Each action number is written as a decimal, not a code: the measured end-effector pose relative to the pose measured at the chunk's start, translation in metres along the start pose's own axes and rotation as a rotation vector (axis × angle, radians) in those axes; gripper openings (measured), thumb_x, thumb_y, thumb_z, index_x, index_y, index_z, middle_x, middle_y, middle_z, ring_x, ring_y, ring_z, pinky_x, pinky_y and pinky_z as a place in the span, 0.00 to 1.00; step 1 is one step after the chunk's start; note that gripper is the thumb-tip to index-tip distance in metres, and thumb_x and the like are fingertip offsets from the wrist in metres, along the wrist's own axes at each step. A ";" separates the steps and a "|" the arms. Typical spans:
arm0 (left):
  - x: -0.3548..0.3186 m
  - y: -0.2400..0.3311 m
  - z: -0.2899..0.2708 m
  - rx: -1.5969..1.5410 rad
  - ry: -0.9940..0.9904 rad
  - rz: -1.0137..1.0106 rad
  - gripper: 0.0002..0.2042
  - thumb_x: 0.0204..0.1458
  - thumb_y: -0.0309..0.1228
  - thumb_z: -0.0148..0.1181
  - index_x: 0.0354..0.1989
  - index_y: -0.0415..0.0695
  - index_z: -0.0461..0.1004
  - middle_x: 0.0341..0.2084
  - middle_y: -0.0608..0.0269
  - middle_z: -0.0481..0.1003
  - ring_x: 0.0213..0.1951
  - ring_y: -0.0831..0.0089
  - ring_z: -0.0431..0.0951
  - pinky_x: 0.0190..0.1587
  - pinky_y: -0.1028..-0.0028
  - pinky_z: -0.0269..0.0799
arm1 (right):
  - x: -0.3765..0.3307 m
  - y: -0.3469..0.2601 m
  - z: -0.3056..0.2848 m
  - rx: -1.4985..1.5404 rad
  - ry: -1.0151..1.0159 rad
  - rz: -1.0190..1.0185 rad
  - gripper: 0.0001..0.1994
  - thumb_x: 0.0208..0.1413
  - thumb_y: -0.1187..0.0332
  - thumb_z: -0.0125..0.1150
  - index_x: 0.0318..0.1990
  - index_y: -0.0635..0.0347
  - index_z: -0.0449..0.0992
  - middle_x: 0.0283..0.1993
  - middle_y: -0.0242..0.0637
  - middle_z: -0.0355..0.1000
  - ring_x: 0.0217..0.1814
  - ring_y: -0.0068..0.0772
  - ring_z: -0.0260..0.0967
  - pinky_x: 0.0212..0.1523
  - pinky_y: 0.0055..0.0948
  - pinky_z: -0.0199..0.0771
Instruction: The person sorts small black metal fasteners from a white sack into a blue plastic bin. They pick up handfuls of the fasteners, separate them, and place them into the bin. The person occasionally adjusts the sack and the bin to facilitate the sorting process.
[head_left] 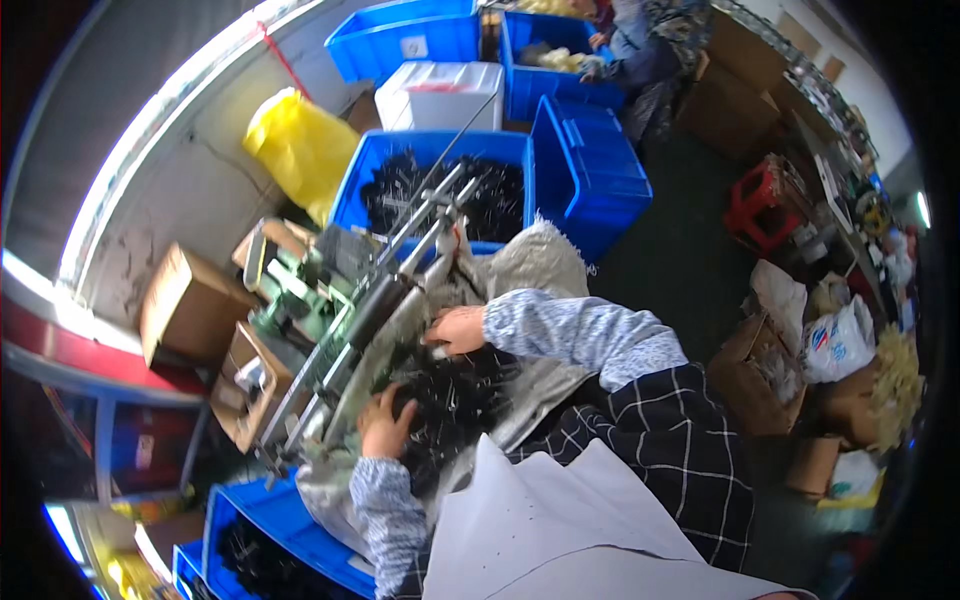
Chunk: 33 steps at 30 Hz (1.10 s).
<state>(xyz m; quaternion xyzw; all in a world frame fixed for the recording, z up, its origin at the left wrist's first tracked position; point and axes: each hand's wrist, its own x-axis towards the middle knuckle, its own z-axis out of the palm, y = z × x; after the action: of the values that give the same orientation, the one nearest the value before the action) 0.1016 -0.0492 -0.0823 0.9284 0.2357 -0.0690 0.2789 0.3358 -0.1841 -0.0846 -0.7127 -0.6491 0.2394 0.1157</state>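
Note:
A heap of small black parts (455,395) lies on a grey cloth (530,262) in front of me. My left hand (383,422) rests on the heap's near-left side, fingers curled into the parts. My right hand (455,329) reaches to the heap's far edge, fingers bent by the metal rails of a long machine (385,290). Whether either hand grips a part is hidden. Both forearms wear blue-and-white patterned sleeves.
A blue bin (440,190) full of black parts stands beyond the machine, with more blue bins (590,170) and a white box (440,95) behind. Another blue bin (270,545) sits at lower left. Cardboard boxes (190,305), a yellow bag (300,145) and a person (645,40) are around.

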 end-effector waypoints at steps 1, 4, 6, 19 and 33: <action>-0.002 -0.003 -0.001 -0.007 0.018 0.000 0.25 0.48 0.50 0.53 0.54 0.56 0.65 0.50 0.49 0.65 0.54 0.55 0.62 0.55 0.56 0.52 | -0.009 0.011 -0.023 0.113 -0.043 -0.033 0.21 0.52 0.55 0.51 0.51 0.55 0.68 0.46 0.49 0.69 0.50 0.50 0.65 0.52 0.40 0.63; -0.005 0.011 -0.015 0.084 0.051 -0.021 0.23 0.45 0.49 0.57 0.49 0.54 0.70 0.50 0.48 0.63 0.54 0.53 0.61 0.56 0.57 0.51 | -0.061 0.046 -0.154 0.010 0.058 0.196 0.28 0.50 0.55 0.53 0.57 0.55 0.60 0.56 0.51 0.61 0.54 0.48 0.63 0.54 0.39 0.63; 0.008 0.012 -0.007 0.160 0.085 0.115 0.23 0.46 0.49 0.54 0.47 0.49 0.71 0.52 0.46 0.61 0.57 0.53 0.56 0.59 0.55 0.44 | -0.107 0.141 -0.241 -0.456 0.299 0.502 0.33 0.47 0.51 0.53 0.59 0.59 0.57 0.59 0.56 0.56 0.48 0.51 0.68 0.47 0.42 0.69; 0.052 0.037 -0.016 0.137 -0.029 0.028 0.41 0.47 0.59 0.47 0.60 0.36 0.50 0.56 0.42 0.59 0.58 0.50 0.58 0.61 0.59 0.47 | -0.222 0.202 -0.425 -0.295 0.842 1.208 0.30 0.44 0.60 0.57 0.54 0.64 0.57 0.38 0.49 0.72 0.36 0.44 0.71 0.37 0.41 0.70; 0.078 0.049 0.008 0.460 -0.177 0.145 0.39 0.50 0.61 0.40 0.64 0.48 0.44 0.60 0.51 0.54 0.62 0.57 0.51 0.63 0.59 0.38 | -0.192 0.169 -0.270 -0.220 0.429 0.775 0.21 0.42 0.60 0.58 0.45 0.59 0.71 0.39 0.42 0.73 0.37 0.39 0.72 0.38 0.35 0.72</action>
<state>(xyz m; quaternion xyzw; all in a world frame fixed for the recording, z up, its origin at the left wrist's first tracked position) 0.1932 -0.0581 -0.0853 0.9723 0.1213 -0.1815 0.0839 0.6070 -0.3547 0.1033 -0.9446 -0.3173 0.0413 0.0730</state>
